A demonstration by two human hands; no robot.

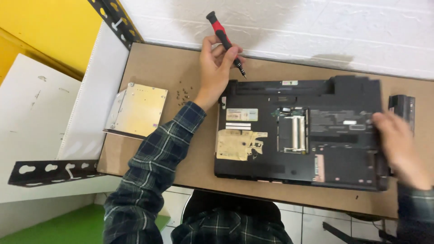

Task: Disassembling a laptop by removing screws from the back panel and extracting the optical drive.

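Observation:
A black laptop [343,158] lies upside down on a brown board, with an open bay showing green circuit parts in its middle. My left hand [216,70] is raised above the laptop's far left corner and holds a red and black screwdriver [224,38], tip pointing down and right. My right hand [400,147], blurred, rests on the laptop's right edge, fingers spread on the case. A black battery pack [404,108] sits just beyond that hand.
A silver optical drive [138,110] lies at the left of the board [158,68], with several small loose screws [184,96] beside it. Black slotted metal rails [54,171] frame the left side. A white brick wall runs along the back.

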